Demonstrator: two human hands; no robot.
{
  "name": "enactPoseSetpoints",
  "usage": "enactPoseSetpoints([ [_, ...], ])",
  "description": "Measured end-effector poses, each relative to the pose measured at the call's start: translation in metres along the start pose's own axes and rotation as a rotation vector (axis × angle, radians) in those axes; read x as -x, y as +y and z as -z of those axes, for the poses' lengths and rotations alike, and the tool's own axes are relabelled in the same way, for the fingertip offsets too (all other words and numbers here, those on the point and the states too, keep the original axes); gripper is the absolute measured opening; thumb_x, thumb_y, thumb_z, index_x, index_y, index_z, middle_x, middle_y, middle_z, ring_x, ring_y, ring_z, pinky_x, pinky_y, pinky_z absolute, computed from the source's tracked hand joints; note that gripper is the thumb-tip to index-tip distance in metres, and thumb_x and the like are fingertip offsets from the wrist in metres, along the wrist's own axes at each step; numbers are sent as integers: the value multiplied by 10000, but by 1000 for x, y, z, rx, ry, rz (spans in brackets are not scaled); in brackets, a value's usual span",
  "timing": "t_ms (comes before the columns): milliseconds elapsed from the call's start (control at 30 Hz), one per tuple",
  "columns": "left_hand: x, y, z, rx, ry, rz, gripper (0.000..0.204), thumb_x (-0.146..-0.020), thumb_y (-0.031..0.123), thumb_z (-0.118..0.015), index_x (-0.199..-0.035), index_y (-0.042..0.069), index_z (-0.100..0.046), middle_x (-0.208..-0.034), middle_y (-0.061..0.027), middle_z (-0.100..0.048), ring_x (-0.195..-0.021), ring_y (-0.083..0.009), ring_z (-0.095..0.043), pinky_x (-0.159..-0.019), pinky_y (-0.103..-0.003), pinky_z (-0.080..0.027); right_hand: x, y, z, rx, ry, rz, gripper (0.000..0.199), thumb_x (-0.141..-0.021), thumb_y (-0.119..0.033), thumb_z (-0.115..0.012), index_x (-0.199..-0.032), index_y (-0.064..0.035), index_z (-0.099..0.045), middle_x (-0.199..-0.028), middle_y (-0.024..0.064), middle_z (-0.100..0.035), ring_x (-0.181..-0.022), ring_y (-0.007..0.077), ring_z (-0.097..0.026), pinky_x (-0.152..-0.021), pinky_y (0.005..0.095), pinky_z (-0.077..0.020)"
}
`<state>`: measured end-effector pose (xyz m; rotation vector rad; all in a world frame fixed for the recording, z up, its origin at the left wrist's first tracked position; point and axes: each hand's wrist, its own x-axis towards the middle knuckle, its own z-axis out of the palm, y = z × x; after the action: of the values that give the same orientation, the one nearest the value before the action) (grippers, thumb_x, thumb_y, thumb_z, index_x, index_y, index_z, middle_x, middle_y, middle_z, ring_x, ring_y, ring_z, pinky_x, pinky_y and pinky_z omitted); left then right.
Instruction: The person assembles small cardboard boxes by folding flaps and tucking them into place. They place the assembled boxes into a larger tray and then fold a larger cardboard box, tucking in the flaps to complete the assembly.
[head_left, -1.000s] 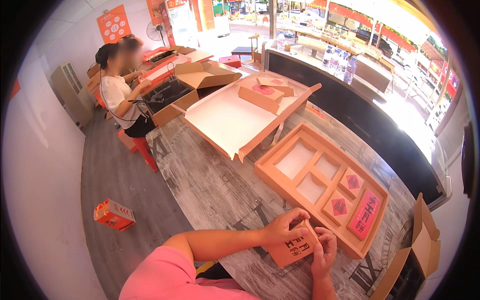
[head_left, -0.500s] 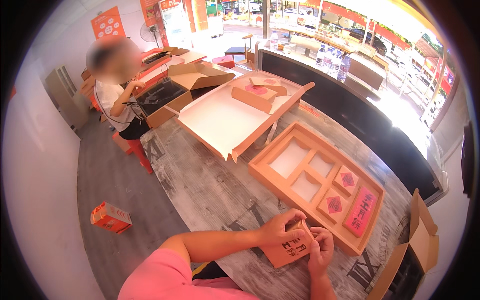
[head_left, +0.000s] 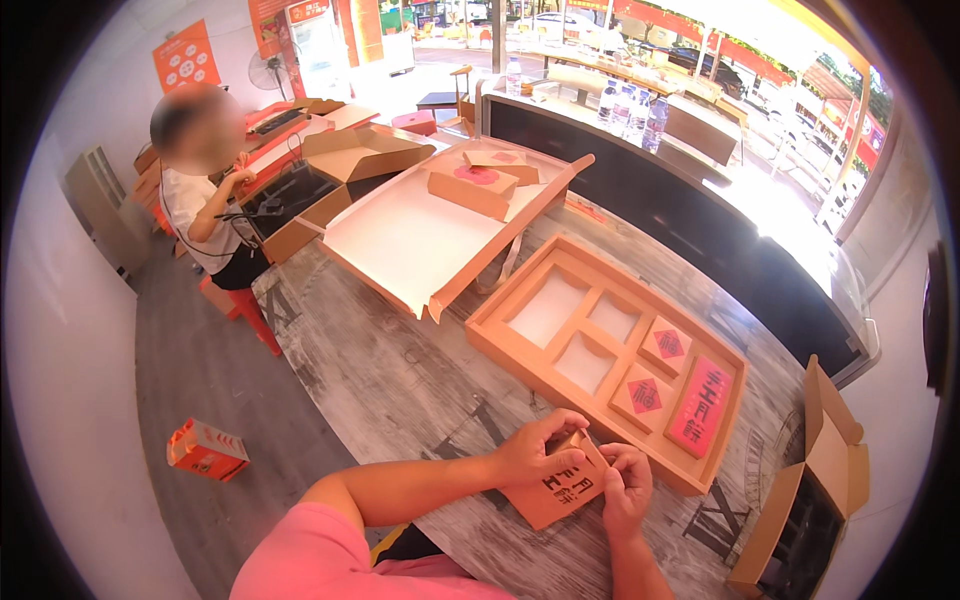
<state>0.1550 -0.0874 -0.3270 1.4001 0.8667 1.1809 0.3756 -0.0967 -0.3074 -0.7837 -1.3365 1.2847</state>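
Both hands on a small orange carton (head_left: 556, 490) w/ dark lettering, held low over the tabletop (head_left: 400, 370) near its front edge. Left hand (head_left: 535, 457) grips the carton's top-left, fingers clamped on it; right hand (head_left: 627, 490) has fingers pinched on its upper right edge. Just beyond: orange compartment tray (head_left: 520, 350), 3 slots filled w/ red-marked boxes, 3 bare. Further back an open flat white-lined box (head_left: 400, 240). Open cardboard box (head_left: 810, 480) at right. Another person (head_left: 200, 190) sits far left; orange pack (head_left: 205, 452) on floor
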Motion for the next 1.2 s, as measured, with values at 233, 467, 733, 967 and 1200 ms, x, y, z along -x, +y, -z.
enactPoseSetpoints([
  [233,-3,-1,2,-41,-6,-2,614,-1003,446,-781,-1405,34,-565,-1195,-87,-690,-1072,-145,-673,-937,-330,-553,-1,-3,-2,-33,35,-39,98,-994,-19,-628,-994,-54,-536,-1263,118,-648,-985,102,-560,-895,265,-476],
  [467,-1,15,1,-185,17,-28,651,-985,494,-775,-1416,53,-569,-1190,-106,-698,-1022,-204,-690,-894,-344,-558,0,1,-1,-10,56,-19,87,-981,-4,-605,-985,-48,-530,-1240,128,-652,-1025,131,-585,-940,291,-493],
  [733,1,13,1,-192,48,-95,648,-985,502,-770,-1406,51,-571,-1146,-127,-708,-994,-236,-705,-872,-361,-569,-1,-1,-5,15,55,6,92,-987,10,-570,-992,-55,-506,-1201,139,-661,-1032,155,-597,-973,320,-496],
  [967,1,18,4,-201,13,-34,630,-981,482,-781,-1389,44,-583,-1160,-144,-716,-1023,-249,-719,-878,-362,-572,0,-3,-6,16,64,21,102,-996,24,-551,-993,-64,-500,-1194,138,-664,-1049,157,-598,-995,333,-493],
  [1200,1,21,3,-243,20,-98,614,-997,468,-769,-1399,47,-574,-1188,-142,-700,-1058,-250,-707,-902,-357,-564,-1,-6,-7,19,67,16,98,-1002,14,-563,-1003,-64,-504,-1193,135,-662,-1070,156,-592,-1013,329,-480],
])
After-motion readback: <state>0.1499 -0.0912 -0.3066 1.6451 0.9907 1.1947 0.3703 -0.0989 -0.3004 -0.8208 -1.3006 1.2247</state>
